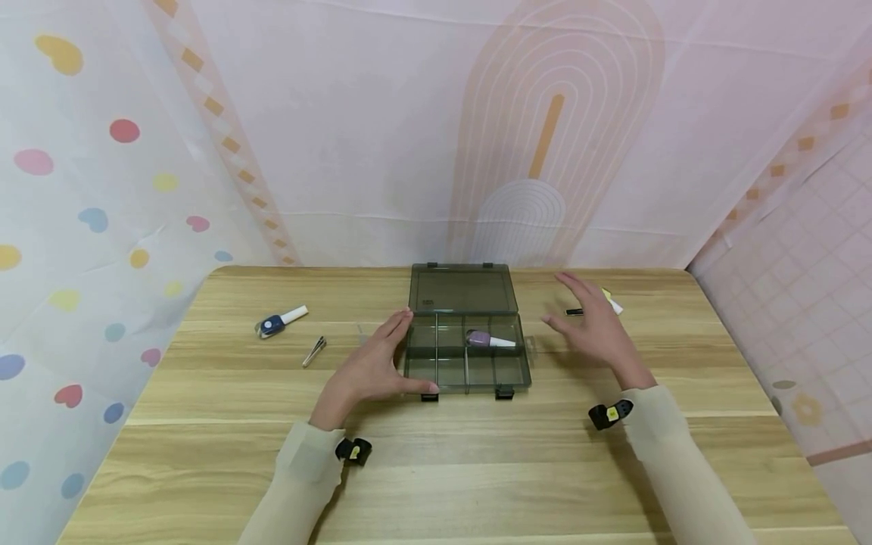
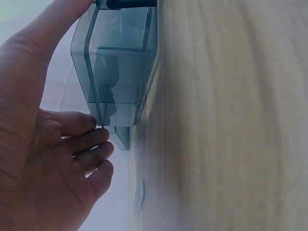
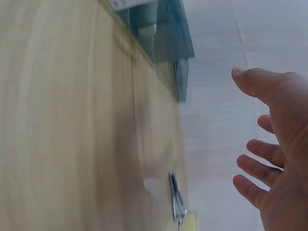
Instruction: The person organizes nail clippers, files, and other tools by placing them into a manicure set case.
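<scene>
A grey see-through compartment box [image 1: 450, 378] lies with its lid [image 1: 463, 291] folded back. Inside, a purple nail polish bottle [image 1: 480, 338] with a white cap lies across compartments on the right. My left hand [image 1: 371, 369] holds the box's left side, thumb at the front rim and fingertips against the side rim, as the left wrist view [image 2: 62, 139] also shows. My right hand [image 1: 594, 325] hovers right of the box, fingers spread, holding nothing. Beneath it lie a slim dark metal tool [image 3: 175, 197], partly hidden in the head view, and a white-capped thing [image 1: 616, 306] with yellow beside it.
Left of the box, a dark blue nail polish bottle [image 1: 272, 325] with a white cap and a nail clipper [image 1: 315, 351] lie on the wooden table [image 1: 463, 469]. A patterned cloth [image 1: 354, 136] hangs behind the table's back edge. Small clear tabs lie beside the box.
</scene>
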Demonstrator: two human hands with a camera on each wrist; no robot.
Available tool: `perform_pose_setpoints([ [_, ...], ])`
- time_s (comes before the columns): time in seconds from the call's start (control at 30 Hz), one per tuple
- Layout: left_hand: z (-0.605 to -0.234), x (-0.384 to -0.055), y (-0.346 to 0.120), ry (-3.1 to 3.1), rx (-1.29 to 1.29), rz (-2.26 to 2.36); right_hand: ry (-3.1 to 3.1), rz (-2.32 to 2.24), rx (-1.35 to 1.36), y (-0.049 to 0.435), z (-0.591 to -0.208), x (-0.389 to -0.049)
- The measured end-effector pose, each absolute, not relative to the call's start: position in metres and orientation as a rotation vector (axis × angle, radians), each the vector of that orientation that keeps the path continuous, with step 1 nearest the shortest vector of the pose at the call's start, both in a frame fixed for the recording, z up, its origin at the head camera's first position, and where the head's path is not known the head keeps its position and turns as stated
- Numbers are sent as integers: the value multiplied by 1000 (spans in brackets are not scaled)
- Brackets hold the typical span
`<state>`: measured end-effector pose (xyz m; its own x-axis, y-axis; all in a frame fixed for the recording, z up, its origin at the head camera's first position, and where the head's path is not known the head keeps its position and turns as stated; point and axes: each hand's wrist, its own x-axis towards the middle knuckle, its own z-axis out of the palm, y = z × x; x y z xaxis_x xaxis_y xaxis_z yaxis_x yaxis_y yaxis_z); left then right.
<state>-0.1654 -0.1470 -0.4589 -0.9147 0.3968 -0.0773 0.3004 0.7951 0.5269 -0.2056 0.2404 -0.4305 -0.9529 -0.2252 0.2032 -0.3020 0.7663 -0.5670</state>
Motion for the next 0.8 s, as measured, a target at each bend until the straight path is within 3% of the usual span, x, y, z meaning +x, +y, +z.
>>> perform_pose_setpoints([
  [0.8,-459,-165,-148,2795,533,803,-2898,1004,208,298,-451,-221],
])
